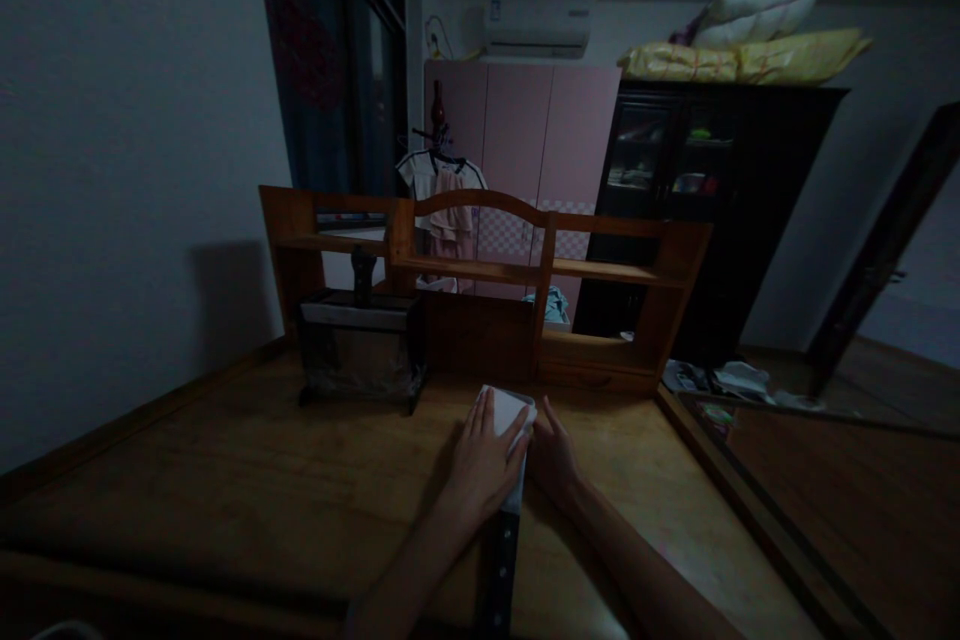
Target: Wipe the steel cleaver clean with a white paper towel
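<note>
A cleaver lies flat on the wooden surface, its black riveted handle towards me and its metal blade pointing away. Over the blade is a white cloth or paper. My left hand presses on this white piece from above, fingers stretched over its left side and thumb on its right. My right hand is at the right edge of the blade, thumb and fingertips against the edge of the white piece. Its lower fingers are in shadow. Further off at the left stands a dark knife stand with a black handle sticking up.
Behind my hands stands a wooden shelf frame with open compartments. A wall closes the left side, and a raised wooden edge runs along the right. Pink wardrobe doors and a black cabinet are further back. The room is dim.
</note>
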`<state>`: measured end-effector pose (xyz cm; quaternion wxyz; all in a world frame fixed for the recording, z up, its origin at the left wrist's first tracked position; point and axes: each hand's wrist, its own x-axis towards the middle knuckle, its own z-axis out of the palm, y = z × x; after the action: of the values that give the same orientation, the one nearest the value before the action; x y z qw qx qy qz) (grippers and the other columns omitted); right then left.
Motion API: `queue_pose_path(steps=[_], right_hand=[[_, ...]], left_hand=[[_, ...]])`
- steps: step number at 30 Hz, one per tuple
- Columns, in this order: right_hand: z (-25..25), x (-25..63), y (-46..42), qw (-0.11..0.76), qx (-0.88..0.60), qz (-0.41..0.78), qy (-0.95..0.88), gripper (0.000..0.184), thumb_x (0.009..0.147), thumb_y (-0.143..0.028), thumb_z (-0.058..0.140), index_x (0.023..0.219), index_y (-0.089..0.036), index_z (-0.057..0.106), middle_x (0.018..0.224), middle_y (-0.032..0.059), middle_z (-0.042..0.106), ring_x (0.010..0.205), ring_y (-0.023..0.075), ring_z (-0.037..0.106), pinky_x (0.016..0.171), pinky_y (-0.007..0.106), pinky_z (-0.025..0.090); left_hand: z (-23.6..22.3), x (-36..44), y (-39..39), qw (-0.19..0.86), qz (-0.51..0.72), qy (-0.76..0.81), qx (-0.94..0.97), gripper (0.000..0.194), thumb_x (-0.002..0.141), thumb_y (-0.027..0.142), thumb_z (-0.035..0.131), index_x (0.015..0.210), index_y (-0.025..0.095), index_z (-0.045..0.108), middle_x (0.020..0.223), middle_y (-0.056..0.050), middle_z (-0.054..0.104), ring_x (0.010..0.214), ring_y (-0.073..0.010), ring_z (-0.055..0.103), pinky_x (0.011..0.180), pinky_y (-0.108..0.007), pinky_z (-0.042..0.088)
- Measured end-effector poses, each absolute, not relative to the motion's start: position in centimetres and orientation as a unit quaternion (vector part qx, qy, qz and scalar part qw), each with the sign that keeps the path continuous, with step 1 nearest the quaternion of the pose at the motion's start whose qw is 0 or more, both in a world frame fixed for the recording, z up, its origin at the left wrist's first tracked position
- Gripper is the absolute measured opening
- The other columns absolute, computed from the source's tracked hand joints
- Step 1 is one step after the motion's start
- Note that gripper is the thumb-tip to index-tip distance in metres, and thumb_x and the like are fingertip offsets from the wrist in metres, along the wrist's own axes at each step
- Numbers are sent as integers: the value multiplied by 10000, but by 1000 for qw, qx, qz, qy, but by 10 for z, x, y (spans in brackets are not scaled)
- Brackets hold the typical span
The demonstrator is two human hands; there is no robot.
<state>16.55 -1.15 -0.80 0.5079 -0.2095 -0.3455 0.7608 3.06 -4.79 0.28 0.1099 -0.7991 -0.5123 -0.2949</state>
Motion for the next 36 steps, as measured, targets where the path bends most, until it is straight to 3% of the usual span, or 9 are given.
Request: queue_pose_path(steps=[5,10,16,26,33,36], right_hand=[[-6,166,-14,505,-188,778,-322,475,896,-516,446,1108,-147,656,1053,96,722,1051,240,649,971,392,446],[-5,166,-16,511,-192,777,-314,438,871,-520,493,1072,-174,673,1005,81,734,1018,260,662,940,427,469],[-6,166,-14,522,-183,768,-324,374,883,-488,491,1014,-199,689,992,51,735,1054,218,643,997,394,434],[-8,166,-14,512,-180,775,-324,462,875,-527,478,1068,-154,669,1035,83,721,1088,232,624,1007,395,412],[-5,165,-15,520,-213,767,-310,464,861,-550,479,876,-141,697,817,77,736,919,245,681,987,393,422],[-5,165,-14,522,-221,764,-308,493,848,-584,483,849,-139,696,768,75,729,852,247,691,961,396,439]], left_hand=[[2,32,-50,133,-298,-517,-791,517,949,485,380,1438,323,336,1573,-58,152,1428,-327,154,1103,-554,285],[1,32,-51,143,-298,-496,-803,643,950,512,352,1492,208,188,1571,-93,128,1441,-266,120,1142,-480,264],[0,35,-47,99,-263,-496,-822,581,987,441,254,1426,69,332,1510,-156,297,1402,-245,267,1139,-424,301],[1,41,-48,81,-268,-478,-833,496,989,350,267,1415,116,369,1496,-113,340,1388,-215,307,1135,-415,316],[3,48,-57,58,-264,-456,-848,480,982,334,276,1390,114,402,1498,-106,338,1393,-217,294,1137,-425,313],[1,45,-58,55,-269,-442,-854,496,981,336,280,1428,128,339,1517,-95,302,1405,-215,263,1141,-420,306]])
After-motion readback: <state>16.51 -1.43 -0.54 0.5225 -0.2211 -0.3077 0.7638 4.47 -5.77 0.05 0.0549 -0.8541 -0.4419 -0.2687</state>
